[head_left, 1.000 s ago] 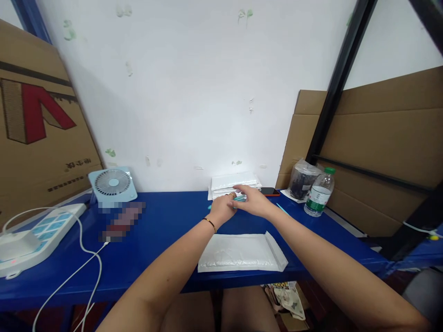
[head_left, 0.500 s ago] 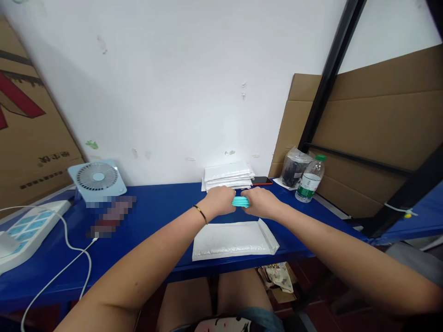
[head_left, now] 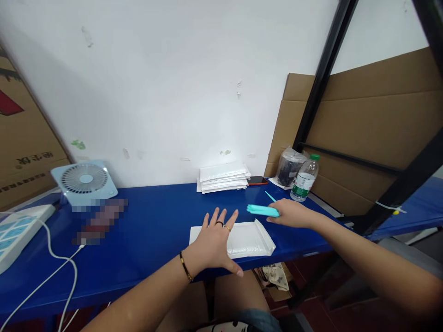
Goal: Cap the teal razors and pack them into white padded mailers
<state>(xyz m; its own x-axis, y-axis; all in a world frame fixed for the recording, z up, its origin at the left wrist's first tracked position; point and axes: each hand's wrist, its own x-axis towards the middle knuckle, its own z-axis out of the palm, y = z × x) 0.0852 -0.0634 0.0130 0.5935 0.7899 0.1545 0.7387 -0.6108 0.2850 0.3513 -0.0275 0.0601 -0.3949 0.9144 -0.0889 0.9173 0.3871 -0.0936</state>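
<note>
My right hand [head_left: 290, 212] is closed around a bundle of turquoise sticks [head_left: 262, 210], which points to the left above the blue table. One thin turquoise piece [head_left: 270, 196] juts out apart from the bundle, near the fingers. A white padded envelope [head_left: 247, 237] lies flat near the table's front edge, its folded flap on the right. Over the left part of the envelope, my left hand [head_left: 213, 242] is spread with fingers apart and holds nothing. Whether it touches the envelope I cannot tell.
Against the wall lies a stack of white padded envelopes [head_left: 223, 177], with a phone [head_left: 258, 180] beside it. To the right stand a wrapped dark roll [head_left: 290, 168] and a water bottle [head_left: 304, 180]. A blue fan [head_left: 85, 180] and a power strip [head_left: 24, 233] with white cables occupy the left.
The left hand has let go of the turquoise bundle and come down, fingers spread, over the envelope. The right hand has carried the bundle to the right.
</note>
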